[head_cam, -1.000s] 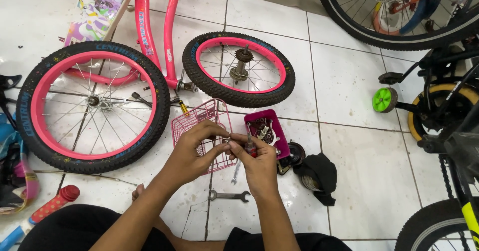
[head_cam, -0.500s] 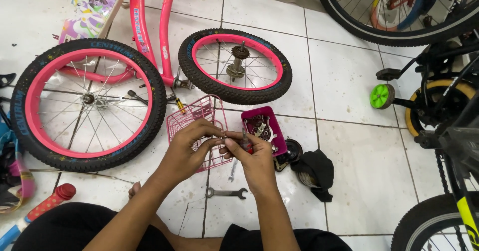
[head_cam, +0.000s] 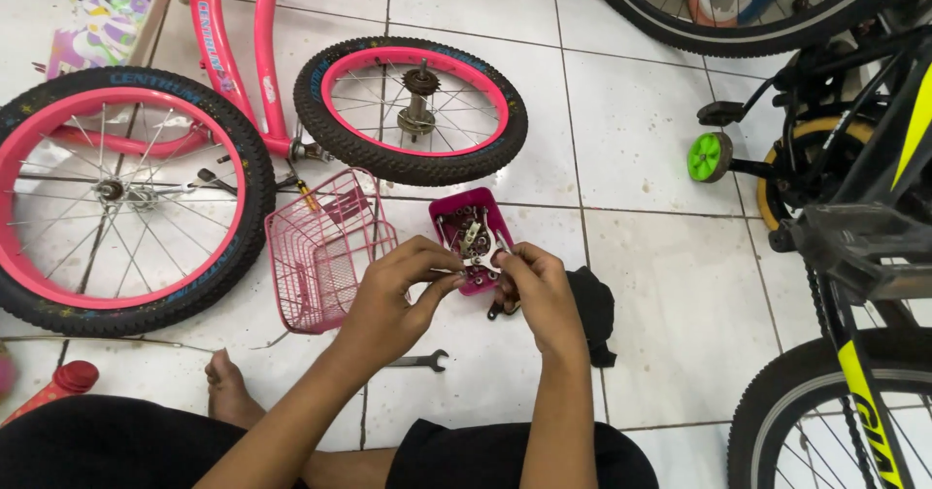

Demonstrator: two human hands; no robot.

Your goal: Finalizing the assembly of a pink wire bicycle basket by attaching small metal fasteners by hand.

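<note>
My left hand (head_cam: 393,295) and my right hand (head_cam: 537,290) meet over the white tiled floor, both pinching a small silver metal part (head_cam: 480,261) between the fingertips. Just beyond it lies a small magenta tray (head_cam: 447,207) filled with nuts and small hardware. A pink wire bicycle basket (head_cam: 320,251) lies on its side just left of my left hand. A spanner (head_cam: 419,361) lies on the tile under my forearms.
A small pink-rimmed wheel (head_cam: 413,110) and a larger one (head_cam: 116,198) lie flat beside a pink bicycle frame (head_cam: 228,52). A black cloth (head_cam: 594,309) sits right of my hands. A black and yellow bicycle (head_cam: 864,256) with a green training wheel (head_cam: 709,156) stands at the right.
My hands have stayed together on the small metal part, shifting slightly right, next to the magenta tray. The view has moved a little, nothing else on the floor has shifted.
</note>
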